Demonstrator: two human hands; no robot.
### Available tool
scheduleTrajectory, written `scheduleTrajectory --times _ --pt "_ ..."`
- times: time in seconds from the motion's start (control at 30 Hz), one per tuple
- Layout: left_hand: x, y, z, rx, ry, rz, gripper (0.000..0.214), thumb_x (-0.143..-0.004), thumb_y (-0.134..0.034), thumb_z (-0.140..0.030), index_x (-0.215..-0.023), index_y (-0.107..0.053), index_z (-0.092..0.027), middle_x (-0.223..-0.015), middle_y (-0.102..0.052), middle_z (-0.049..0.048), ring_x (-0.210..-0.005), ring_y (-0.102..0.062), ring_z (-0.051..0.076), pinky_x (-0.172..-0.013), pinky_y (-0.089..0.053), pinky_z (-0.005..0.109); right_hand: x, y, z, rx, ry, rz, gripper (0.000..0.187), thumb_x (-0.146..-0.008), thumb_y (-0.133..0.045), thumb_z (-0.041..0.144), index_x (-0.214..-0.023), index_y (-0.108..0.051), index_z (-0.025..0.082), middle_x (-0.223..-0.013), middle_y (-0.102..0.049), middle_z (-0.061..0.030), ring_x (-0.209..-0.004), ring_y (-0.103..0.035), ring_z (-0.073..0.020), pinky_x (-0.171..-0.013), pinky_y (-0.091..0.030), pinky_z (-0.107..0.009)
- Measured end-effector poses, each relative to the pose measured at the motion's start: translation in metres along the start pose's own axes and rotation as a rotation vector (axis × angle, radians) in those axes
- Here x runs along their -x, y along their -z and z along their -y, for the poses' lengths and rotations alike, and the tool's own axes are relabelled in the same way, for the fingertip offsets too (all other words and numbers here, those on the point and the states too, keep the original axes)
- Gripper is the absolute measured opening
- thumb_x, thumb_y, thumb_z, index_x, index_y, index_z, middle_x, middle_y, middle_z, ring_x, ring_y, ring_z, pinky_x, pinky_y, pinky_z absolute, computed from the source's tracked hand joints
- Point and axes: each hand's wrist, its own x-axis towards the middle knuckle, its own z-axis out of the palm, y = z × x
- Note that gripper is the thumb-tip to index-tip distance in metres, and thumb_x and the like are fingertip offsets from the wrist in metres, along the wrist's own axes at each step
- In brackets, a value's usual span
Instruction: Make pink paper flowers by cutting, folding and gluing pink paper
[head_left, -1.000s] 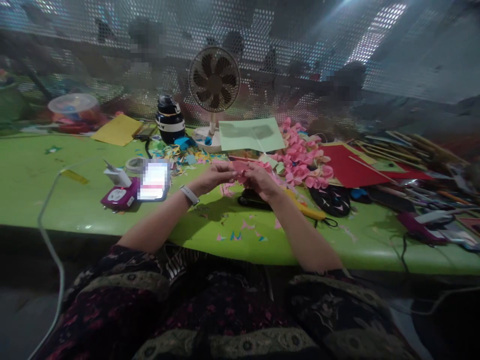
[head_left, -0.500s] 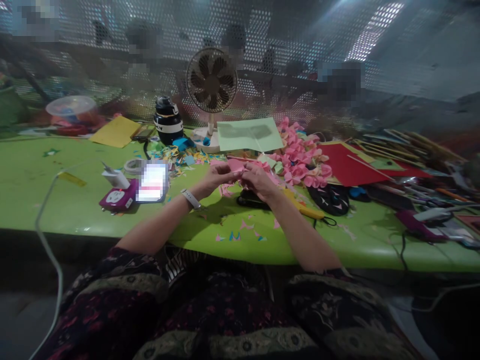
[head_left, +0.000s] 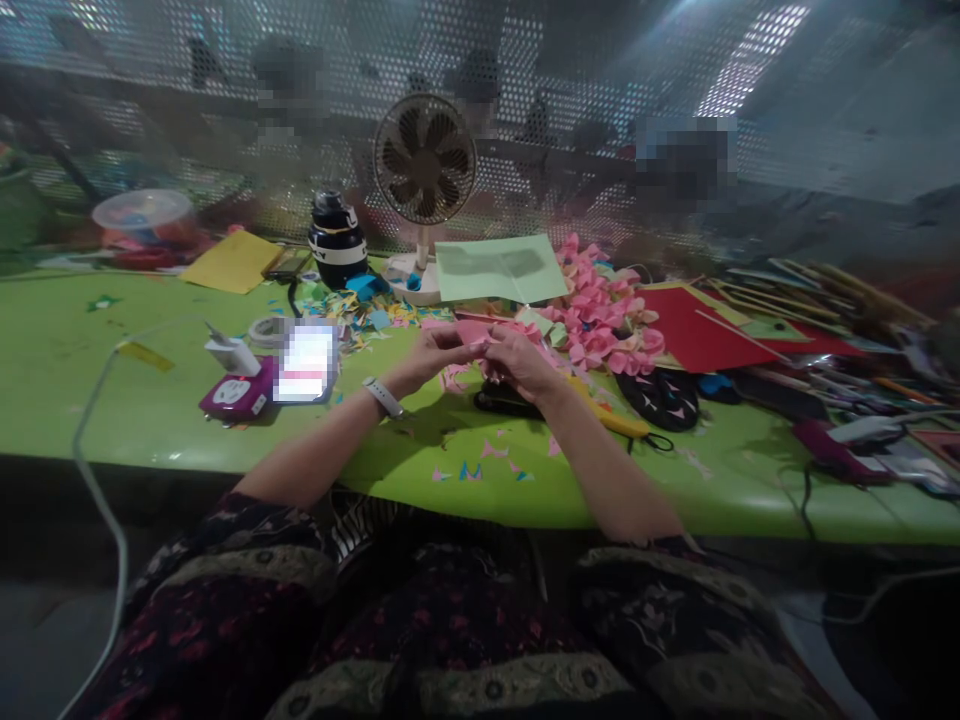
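Note:
Between my two hands is a piece of pink paper, pinched just above the table. My left hand, with a pale watch at the wrist, grips it from the left. Fingers of my right hand press together at its right edge and hide part of it. Beneath the hands lie pink paper scraps and a dark object that I cannot make out. Right behind my right hand a heap of pink folded paper petals spreads over the table.
A small fan and a black bottle stand at the back. A lit phone and a purple adapter lie left. Red paper sheets, a yellow-handled tool and a black roll lie right on the green table.
Almost nothing differs. My right-hand fingers have shifted slightly at the pink paper, and the view has moved a touch.

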Motion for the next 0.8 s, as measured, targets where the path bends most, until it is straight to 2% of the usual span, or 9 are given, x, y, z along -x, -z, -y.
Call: scheduleTrajectory --times 0.13,0.23,0.4,0.5,0.6,0.73,0.8 --pt "0.000 0.001 -0.001 -0.027 0.017 -0.015 0.045 -0.064 -0.086 -0.055 -0.086 -0.076 -0.016 -0.085 -0.075 0.0061 -0.078 -0.065 0.015 -0.077 -0.050 0.031 0.001 0.000 0.001 0.004 0.001 0.022 0.045 -0.069 -0.065 0.024 -0.113 -0.059 0.018 -0.058 -0.062 0.0066 -0.042 -0.046 -0.0065 -0.040 -0.031 -0.017" --pt "-0.001 0.002 0.002 -0.022 0.012 -0.044 0.046 -0.064 -0.084 -0.058 -0.076 -0.074 -0.015 -0.077 -0.072 0.0050 -0.074 -0.062 0.014 -0.075 -0.050 0.031 0.003 0.000 0.004 0.005 -0.015 0.039 0.043 -0.071 -0.066 0.028 -0.112 -0.057 0.018 -0.057 -0.061 0.0067 -0.042 -0.046 -0.0066 -0.041 -0.031 -0.017" --pt "-0.005 0.005 0.008 0.012 0.000 -0.059 0.045 -0.066 -0.084 -0.057 -0.077 -0.073 -0.015 -0.072 -0.068 0.0022 -0.067 -0.057 0.010 -0.068 -0.047 0.027 0.000 0.003 0.005 -0.021 -0.017 -0.034 0.048 -0.068 -0.066 0.029 -0.114 -0.060 0.016 -0.058 -0.062 0.0050 -0.047 -0.051 -0.0083 -0.044 -0.034 -0.018" --pt "-0.005 0.007 0.009 -0.044 -0.001 -0.034 0.045 -0.068 -0.082 -0.058 -0.065 -0.068 -0.015 -0.063 -0.064 0.0004 -0.060 -0.052 0.009 -0.061 -0.044 0.026 -0.003 0.006 0.002 -0.008 0.036 -0.091 0.038 -0.072 -0.063 0.036 -0.105 -0.065 0.017 -0.055 -0.060 0.0047 -0.044 -0.048 -0.0087 -0.042 -0.032 -0.020" --pt "-0.006 0.008 0.010 -0.101 0.011 0.011 0.043 -0.069 -0.083 -0.054 -0.061 -0.065 -0.015 -0.061 -0.062 0.0001 -0.058 -0.052 0.009 -0.059 -0.043 0.025 -0.003 0.005 0.000 0.074 0.137 -0.144 0.030 -0.075 -0.068 0.044 -0.090 -0.066 0.018 -0.050 -0.054 0.0062 -0.041 -0.041 -0.0073 -0.040 -0.029 -0.021" --pt "-0.006 0.009 0.010 -0.098 0.032 0.081 0.040 -0.069 -0.084 -0.050 -0.068 -0.068 -0.014 -0.065 -0.065 0.0006 -0.061 -0.056 0.009 -0.062 -0.045 0.026 0.000 0.000 0.002 0.203 0.246 -0.176 0.028 -0.071 -0.076 0.044 -0.076 -0.066 0.018 -0.050 -0.051 0.0067 -0.043 -0.039 -0.0059 -0.042 -0.032 -0.021" --pt "-0.005 0.007 0.009 -0.054 0.033 0.101 0.037 -0.070 -0.084 -0.047 -0.076 -0.069 -0.013 -0.074 -0.069 0.0020 -0.067 -0.060 0.010 -0.068 -0.049 0.027 -0.001 -0.001 0.001 0.193 0.260 -0.201 0.029 -0.070 -0.077 0.044 -0.072 -0.064 0.018 -0.050 -0.052 0.0066 -0.043 -0.040 -0.0058 -0.043 -0.034 -0.022"
